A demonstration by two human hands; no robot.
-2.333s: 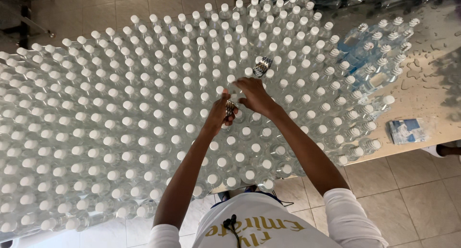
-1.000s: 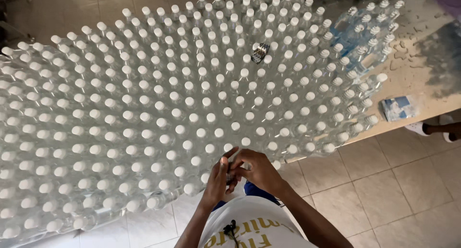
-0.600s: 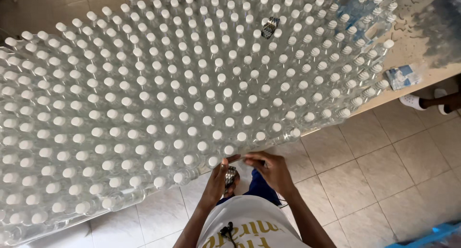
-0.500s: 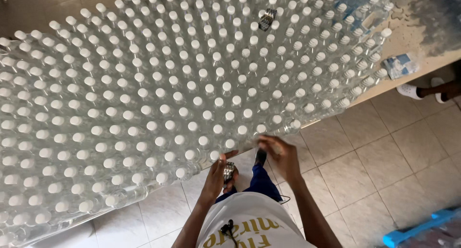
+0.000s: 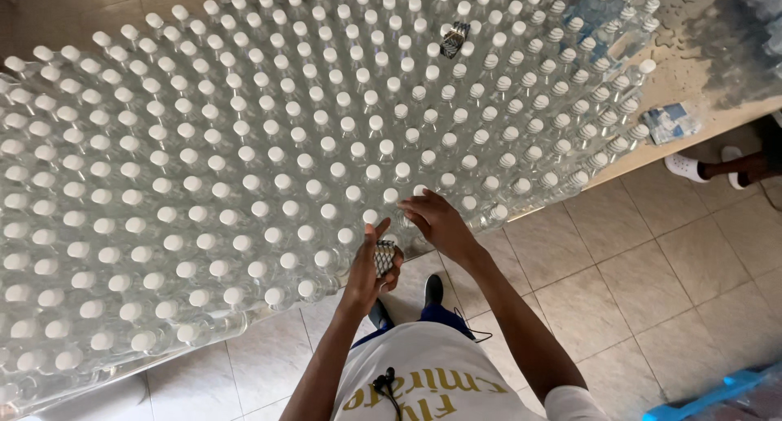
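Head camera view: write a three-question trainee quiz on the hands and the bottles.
1. True or false: the left hand holds a small patterned stack of bands.
2. Where is the right hand? A) on the floor tiles B) at the capped bottles by the table's near edge C) on the blue and white packet
3. Fill in: a second patterned stack rests on the bottle ____ at the far side.

Key: 1 true; 2 B; 3 caps.
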